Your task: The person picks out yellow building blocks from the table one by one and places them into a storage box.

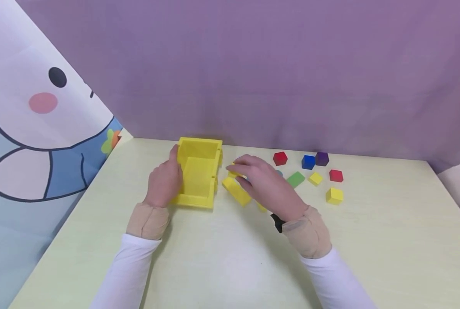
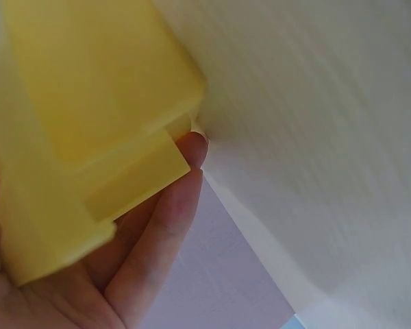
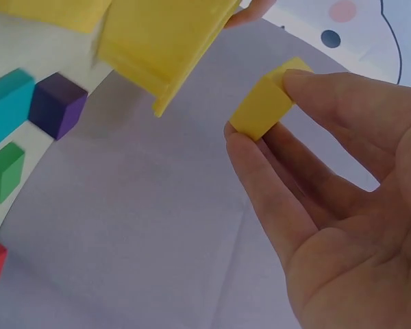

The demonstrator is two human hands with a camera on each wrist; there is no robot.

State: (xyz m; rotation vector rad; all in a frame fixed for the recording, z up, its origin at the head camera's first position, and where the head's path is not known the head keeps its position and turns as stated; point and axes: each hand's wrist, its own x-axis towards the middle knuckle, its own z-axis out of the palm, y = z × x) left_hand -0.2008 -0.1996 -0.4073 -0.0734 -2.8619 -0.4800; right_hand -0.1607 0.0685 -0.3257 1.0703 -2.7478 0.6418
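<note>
A yellow box (image 1: 193, 201) stands on the table with its open top facing up. My left hand (image 1: 164, 182) grips its left side; the left wrist view shows fingers curled against a ledge on the box (image 2: 137, 175). Between the thumb and fingertips of my right hand (image 1: 266, 184) is a small yellow block (image 3: 264, 103), held just right of the box. Below that hand, a larger yellow block (image 1: 236, 192) lies on the table. Another yellow piece (image 1: 261, 207) and a light blue one (image 1: 279, 173) are partly hidden by the right hand.
Right of my right hand lie a green block (image 1: 296, 179), a red block (image 1: 280, 159), a blue cube (image 1: 308, 162), a purple block (image 1: 322, 159), a small yellow block (image 1: 316, 178), another red block (image 1: 336, 176) and a yellow cube (image 1: 335, 196). A purple backdrop (image 1: 253, 86) rises behind the table.
</note>
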